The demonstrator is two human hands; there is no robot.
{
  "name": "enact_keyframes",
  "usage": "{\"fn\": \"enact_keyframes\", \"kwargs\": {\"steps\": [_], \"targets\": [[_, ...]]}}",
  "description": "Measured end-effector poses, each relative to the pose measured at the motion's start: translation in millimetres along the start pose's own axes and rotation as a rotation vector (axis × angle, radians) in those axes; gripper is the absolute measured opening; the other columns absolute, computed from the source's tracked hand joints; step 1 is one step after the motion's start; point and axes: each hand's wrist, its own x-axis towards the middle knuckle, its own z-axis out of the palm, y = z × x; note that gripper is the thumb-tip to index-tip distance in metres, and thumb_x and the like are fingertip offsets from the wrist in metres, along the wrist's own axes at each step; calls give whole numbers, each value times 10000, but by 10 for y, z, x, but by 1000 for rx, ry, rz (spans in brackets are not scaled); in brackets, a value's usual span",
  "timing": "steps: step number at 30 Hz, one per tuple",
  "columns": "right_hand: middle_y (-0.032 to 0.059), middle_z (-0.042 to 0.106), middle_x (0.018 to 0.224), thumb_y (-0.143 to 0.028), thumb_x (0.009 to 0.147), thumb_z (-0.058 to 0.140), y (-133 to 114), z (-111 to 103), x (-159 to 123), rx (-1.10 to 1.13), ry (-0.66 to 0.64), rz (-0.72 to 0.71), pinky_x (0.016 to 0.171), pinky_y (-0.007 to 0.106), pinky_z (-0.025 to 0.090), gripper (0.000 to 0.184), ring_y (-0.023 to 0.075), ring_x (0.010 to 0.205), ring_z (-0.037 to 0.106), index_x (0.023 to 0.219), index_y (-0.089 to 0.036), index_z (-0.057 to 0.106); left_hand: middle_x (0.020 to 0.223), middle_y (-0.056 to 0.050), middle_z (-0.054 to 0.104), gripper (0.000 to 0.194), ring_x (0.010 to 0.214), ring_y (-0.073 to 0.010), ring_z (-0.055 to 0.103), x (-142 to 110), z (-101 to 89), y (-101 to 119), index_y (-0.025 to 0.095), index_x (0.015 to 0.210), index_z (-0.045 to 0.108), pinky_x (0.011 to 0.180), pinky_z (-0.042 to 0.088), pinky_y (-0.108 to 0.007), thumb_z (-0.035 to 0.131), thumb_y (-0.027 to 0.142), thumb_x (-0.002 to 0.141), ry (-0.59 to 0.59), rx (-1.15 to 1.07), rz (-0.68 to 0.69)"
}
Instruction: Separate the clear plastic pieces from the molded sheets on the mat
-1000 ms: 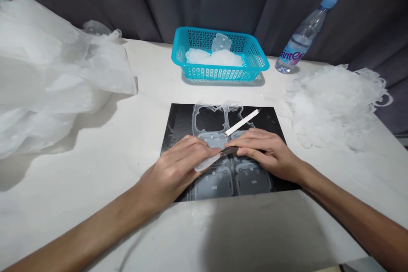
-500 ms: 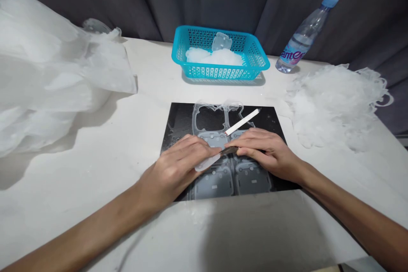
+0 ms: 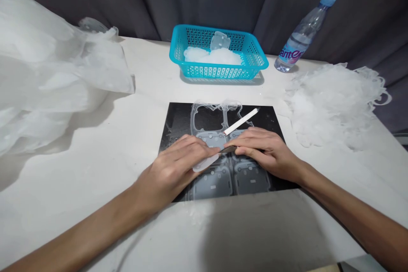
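My left hand (image 3: 185,157) is closed on a small translucent plastic piece (image 3: 205,163), which sticks out below its fingers. In my right hand (image 3: 266,148) a thin dark metal blade (image 3: 228,150) is pinched, its tip at the fingertips of my left hand, by the piece. Beneath both hands a translucent molded sheet (image 3: 212,180) with rounded-square panels lies on a black board (image 3: 178,121); two openings show in its far part. A slim white stick with a dark tip (image 3: 241,122) rests across the sheet. My hands hide part of the middle panels.
A blue plastic basket (image 3: 219,72) with translucent pieces stands behind the board. To its right is a water bottle (image 3: 295,46). A large whitish plastic bag (image 3: 54,63) fills the left side, and a heap of translucent scraps (image 3: 334,106) lies at the right of the white table (image 3: 143,123).
The whole view has shifted slightly, so things sit a little further left. Both hands keep nearly the same place and grip; the blade is angled slightly differently.
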Motion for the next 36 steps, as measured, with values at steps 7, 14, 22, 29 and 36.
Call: {"fn": "enact_keyframes", "kwargs": {"steps": [7,14,22,29,36], "targets": [[39,813,1101,-270,1059,589,22,-130,0,-2,133,45,905,366,574,232,202,984,729,1171,-255,791,988,-64,763,318,932,-200,720,-8,-9,-7,183,1290,679,857,591,-344,654,95,986,-9,4,-21],[68,776,1006,-406,1076,532,412,-495,-51,-450,532,274,863,417,521,316,255,917,685,1113,-254,806,1003,-69,759,373,942,-187,705,-11,-19,-19,141,1275,677,857,583,-323,705,12,925,-1,-7,2],[161,671,1093,-418,1053,530,727,-499,-117,-781,449,339,939,553,478,363,342,1036,558,1198,-187,770,1023,-54,782,308,941,-176,707,39,-78,44,180,1218,704,833,586,-304,724,56,937,19,-71,-40],[104,692,1164,-233,1018,632,-13,-147,-15,-413,368,-75,961,462,529,289,263,1073,641,1293,-282,707,1093,-70,795,318,993,-181,742,56,-117,20,194,1249,712,924,565,-340,683,51,966,-36,-166,-26],[55,759,1005,-203,1011,670,-350,290,-30,-59,261,-132,842,320,583,151,175,925,709,1151,-198,727,1080,-67,785,303,997,-189,724,-5,-99,-5,188,1236,714,922,554,-339,695,62,961,-25,-193,-35]]}}
